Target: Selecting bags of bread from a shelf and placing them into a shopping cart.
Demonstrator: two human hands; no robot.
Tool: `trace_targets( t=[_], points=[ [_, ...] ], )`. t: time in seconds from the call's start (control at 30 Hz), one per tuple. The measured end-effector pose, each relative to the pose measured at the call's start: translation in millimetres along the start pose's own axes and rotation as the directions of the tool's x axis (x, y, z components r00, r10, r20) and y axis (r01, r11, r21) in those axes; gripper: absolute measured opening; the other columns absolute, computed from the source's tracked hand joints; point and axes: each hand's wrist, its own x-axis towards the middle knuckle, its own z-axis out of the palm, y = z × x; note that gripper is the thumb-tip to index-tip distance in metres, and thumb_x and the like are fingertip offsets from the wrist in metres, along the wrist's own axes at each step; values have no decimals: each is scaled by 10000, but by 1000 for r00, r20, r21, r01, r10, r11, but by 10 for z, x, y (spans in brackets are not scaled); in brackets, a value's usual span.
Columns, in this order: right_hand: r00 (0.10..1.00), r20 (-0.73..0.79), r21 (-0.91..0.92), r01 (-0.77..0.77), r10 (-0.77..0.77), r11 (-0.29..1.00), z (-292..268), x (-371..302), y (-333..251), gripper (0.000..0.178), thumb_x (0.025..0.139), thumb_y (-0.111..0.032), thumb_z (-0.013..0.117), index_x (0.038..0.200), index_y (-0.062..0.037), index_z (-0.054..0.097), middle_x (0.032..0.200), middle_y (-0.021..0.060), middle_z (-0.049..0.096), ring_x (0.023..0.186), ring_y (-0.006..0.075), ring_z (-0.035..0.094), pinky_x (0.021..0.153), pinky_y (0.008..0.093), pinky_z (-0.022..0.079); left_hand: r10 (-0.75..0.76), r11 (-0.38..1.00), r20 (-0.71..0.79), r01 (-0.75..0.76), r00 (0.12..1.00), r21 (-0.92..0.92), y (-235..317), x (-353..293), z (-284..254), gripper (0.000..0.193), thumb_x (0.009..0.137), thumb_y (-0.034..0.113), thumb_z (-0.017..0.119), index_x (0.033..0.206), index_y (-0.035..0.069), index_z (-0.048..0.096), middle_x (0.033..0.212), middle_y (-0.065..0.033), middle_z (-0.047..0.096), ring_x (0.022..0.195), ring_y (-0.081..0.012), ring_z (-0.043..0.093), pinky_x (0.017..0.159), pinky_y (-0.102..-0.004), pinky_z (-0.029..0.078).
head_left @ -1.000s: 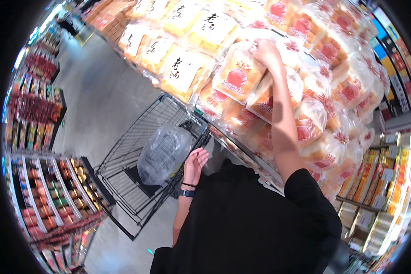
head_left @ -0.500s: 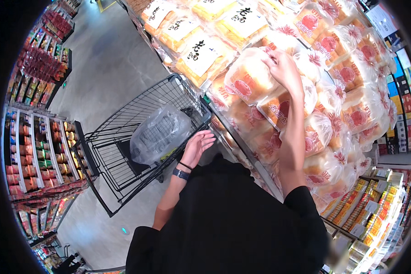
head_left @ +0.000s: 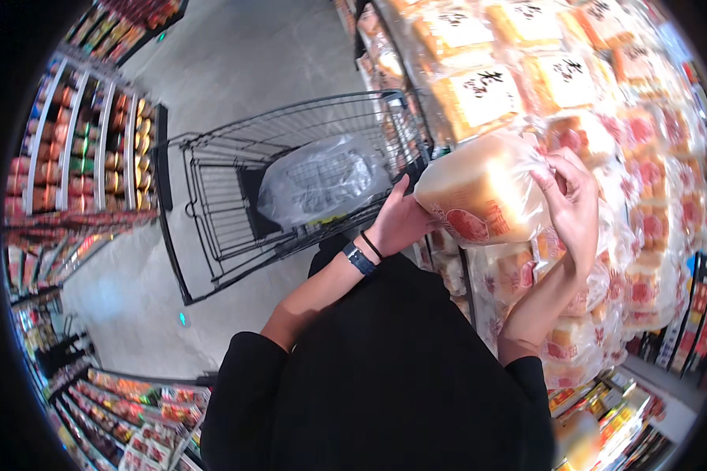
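A bagged loaf of bread (head_left: pixel 487 192), in clear plastic with a red printed oval, is lifted above the bread display. My right hand (head_left: pixel 571 200) pinches the gathered neck of its bag. My left hand (head_left: pixel 401 218), with a watch and a dark band at the wrist, is at the loaf's near left end. Its thumb points up, and its other fingers are partly hidden by the loaf; they look spread, palm toward the bread. Just left of that hand stands a black wire shopping cart (head_left: pixel 220 263) holding a clear plastic bag (head_left: pixel 322 184).
Stacked bagged loaves (head_left: pixel 644 228) rise on my right, with white-labelled bread packs (head_left: pixel 479 94) behind. Shelves of jars and packages (head_left: pixel 86 149) line the left, across a grey floor (head_left: pixel 267 51). More shelves (head_left: pixel 605 416) stand at the lower right.
My right hand has lifted the loaf off the pile and drawn it nearer. The left hand has moved right, up to the loaf. The whole view has turned, shifting the cart rightward.
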Motion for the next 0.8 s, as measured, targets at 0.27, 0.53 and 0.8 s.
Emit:
trace_targets(
  t=[0.27,0.53,0.8],
  points=[
    [926,356,64,107,-123,992,1517,748,-447,172,885,-84,705,1005,38,690,843,134,601,786,285,605,710,358,467,213,969,-358,-244,909,-43,679,-842,-1287,715,1050,564,274,1515,32,387,1551,-158,438,1426,-331,406,1206,-517,262],
    [732,505,84,485,-456,871,4057,1185,40,198,884,-171,689,1046,-65,726,1001,117,692,980,337,645,841,411,515,219,970,-840,-204,497,132,1041,-1550,-2936,527,1022,388,426,1484,136,410,1197,-166,683,1078,-358,663,961,-519,504],
    [585,708,-161,680,-397,716,5920,1046,465,198,883,-210,689,1071,-154,715,1108,31,674,1066,251,632,830,432,512,486,-24,-789,908,377,419,1363,-1830,-3494,597,898,343,566,1412,44,506,1020,-235,731,926,-423,709,816,-534,557]
  ],
)
